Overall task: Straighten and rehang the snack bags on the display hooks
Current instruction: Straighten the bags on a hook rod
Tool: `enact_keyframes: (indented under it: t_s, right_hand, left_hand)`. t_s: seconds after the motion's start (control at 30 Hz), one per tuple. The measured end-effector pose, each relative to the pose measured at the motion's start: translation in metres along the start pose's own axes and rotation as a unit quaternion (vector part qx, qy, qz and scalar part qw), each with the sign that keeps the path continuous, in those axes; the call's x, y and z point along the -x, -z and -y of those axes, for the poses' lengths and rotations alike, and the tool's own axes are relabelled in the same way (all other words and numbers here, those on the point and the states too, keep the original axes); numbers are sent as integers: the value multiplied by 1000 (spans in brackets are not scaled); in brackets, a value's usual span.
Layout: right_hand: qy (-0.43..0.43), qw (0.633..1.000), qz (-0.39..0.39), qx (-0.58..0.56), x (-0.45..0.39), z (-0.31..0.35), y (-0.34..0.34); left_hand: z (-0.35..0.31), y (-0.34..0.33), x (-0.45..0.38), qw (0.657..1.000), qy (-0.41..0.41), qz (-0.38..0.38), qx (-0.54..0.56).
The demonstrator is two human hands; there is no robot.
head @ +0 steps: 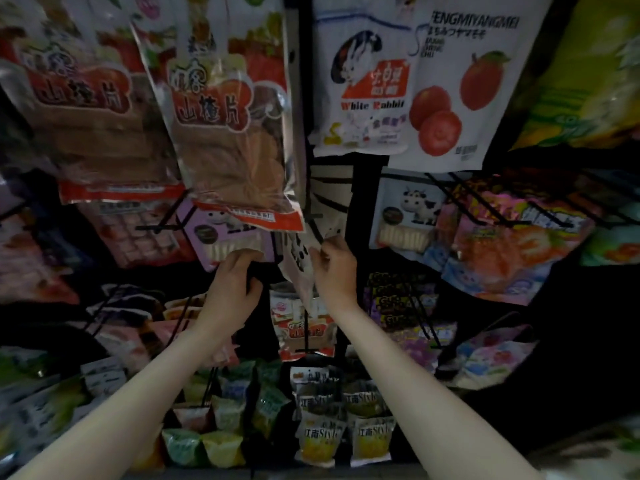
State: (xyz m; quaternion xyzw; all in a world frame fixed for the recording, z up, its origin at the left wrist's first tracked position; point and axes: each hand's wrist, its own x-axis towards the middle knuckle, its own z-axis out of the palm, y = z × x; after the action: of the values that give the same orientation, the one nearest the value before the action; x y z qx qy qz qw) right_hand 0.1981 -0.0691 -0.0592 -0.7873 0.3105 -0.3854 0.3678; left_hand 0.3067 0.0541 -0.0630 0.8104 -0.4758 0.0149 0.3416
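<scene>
a bag half on its hook, and a crowded rack around it

the right hand point(334, 268) pinches the top edge of a pale cow-print bag point(300, 268), its grip narrow on the bag's header right at the tip of a black hook point(317, 233). the bag hangs slack and tilted below the fingers, between the two hands. the left hand point(235, 275) curls its fingers round the lower edge of a purple cow bag point(221, 237) hanging just to the left, holding it aside.

the main risk, as i judge it, is the hole missing the hook tip: the light is poor and the header is blurred, so i cannot tell whether the bag is already threaded on or only held against the wire. if the pinch loosens before it is seated, the bag would probably drop onto the red bag point(306, 330) hanging just below, or further down among the green and yellow packets point(318, 441) on the bottom shelf. pulling at an angle could also tear the thin header.

overhead, a large bag of brown slices point(239, 133) hangs low, its bottom edge near the left hand and over the purple bag, so it crowds the reach. to the right hang a white rabbit bag point(363, 91), a white bag with red fruit point(460, 98), and lower a blue cow bag point(408, 213). bare black hooks jut out nearby and could snag a sleeve or a neighbouring bag.
</scene>
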Motion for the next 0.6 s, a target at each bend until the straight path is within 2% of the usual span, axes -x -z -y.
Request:
enact_keyframes:
  t_s: [0.13, 0.3, 0.4, 0.5, 0.6]
  right_hand:
    - [-23, 999, -7, -29, -7, -14, 11]
    - [-46, 996, -65, -49, -24, -32, 26]
    - [-27, 996, -69, -42, -29, -36, 29]
    - [-39, 996, -72, -36, -34, -38, 31]
    - [-46, 992, -113, -34, -37, -21, 38]
  left_hand:
    - [-10, -2, -5, 1000, -7, 0, 8]
    - [-16, -11, -5, 1000, 0, 6, 8]
    - [-18, -14, -4, 1000, 16, 3, 5]
    - [-17, -11, -2, 1000, 21, -17, 13]
    - [-18, 2, 2, 997, 32, -66, 33]
